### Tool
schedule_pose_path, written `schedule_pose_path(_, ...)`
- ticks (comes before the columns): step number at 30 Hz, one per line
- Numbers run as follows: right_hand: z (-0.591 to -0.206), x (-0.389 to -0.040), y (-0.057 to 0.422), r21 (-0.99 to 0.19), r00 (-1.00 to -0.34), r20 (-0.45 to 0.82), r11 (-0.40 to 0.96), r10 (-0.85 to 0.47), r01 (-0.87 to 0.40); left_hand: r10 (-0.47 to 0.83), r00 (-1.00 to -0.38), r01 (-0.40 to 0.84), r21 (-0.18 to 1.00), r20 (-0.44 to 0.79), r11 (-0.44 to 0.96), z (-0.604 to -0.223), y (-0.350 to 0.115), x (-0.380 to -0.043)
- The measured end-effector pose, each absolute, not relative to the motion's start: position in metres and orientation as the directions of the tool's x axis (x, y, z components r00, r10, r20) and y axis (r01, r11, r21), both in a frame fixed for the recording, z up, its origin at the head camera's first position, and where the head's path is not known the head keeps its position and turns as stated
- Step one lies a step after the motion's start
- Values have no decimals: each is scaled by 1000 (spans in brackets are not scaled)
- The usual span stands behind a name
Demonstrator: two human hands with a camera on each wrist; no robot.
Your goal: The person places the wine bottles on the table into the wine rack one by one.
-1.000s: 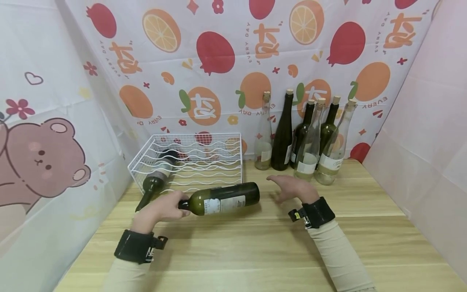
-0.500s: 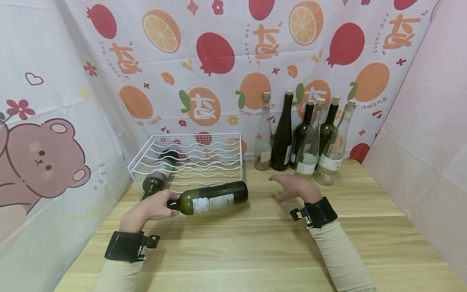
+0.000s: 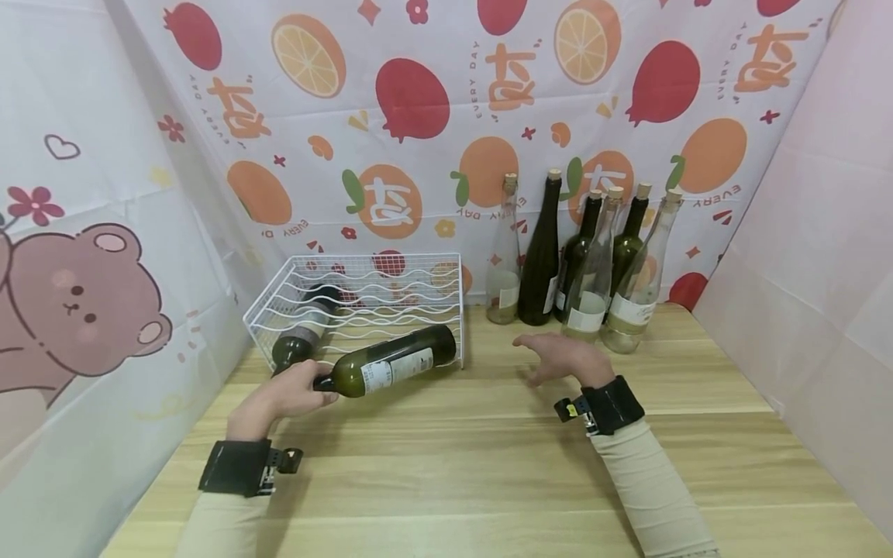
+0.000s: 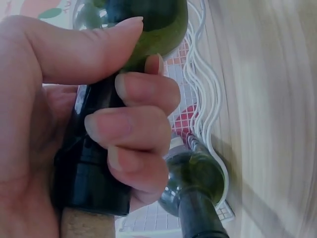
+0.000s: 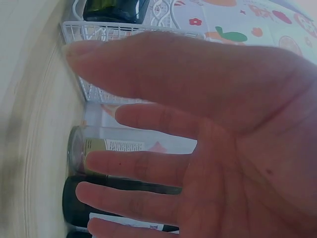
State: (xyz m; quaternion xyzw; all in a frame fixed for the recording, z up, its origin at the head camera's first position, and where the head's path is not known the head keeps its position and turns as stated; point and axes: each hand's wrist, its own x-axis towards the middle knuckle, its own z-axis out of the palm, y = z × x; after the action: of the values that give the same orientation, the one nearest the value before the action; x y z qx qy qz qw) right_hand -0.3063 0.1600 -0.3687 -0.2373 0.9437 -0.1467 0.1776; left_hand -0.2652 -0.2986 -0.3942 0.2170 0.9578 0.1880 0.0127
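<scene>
My left hand (image 3: 289,395) grips a dark green wine bottle (image 3: 391,364) by its neck. In the left wrist view the fingers (image 4: 133,126) wrap the dark neck, and a cork (image 4: 86,225) shows below them. The bottle lies nearly level, its base toward the right and slightly raised, overlapping the front of the white wire rack (image 3: 460,310) in the head view. Another green bottle (image 3: 307,325) lies in the rack's left side, its neck pointing forward. My right hand (image 3: 565,360) hovers over the table with its fingers spread, nothing in it, near the standing bottles.
Several corked bottles stand at the back right, among them a clear bottle (image 3: 504,287) and a tall dark bottle (image 3: 540,271). A fruit-print cloth (image 3: 418,178) hangs behind the wooden table (image 3: 446,480). White cloth also hangs at both sides.
My left hand has moved left with the bottle, then a little away from me. The bottle's base has swung toward the rack. The right hand has hardly moved.
</scene>
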Motion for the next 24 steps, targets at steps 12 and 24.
schedule_pose_path(12, -366, -306, 161, -374, -820, -260, 836, -510, -401, 364, -923, 385, 336, 126, 859, -406, -301, -275)
schedule_pose_path(24, -367, -306, 162, -358, -821, -273, 845, -502, -398, 213, -976, 218, 303, 51, 928, -401, -283, -271)
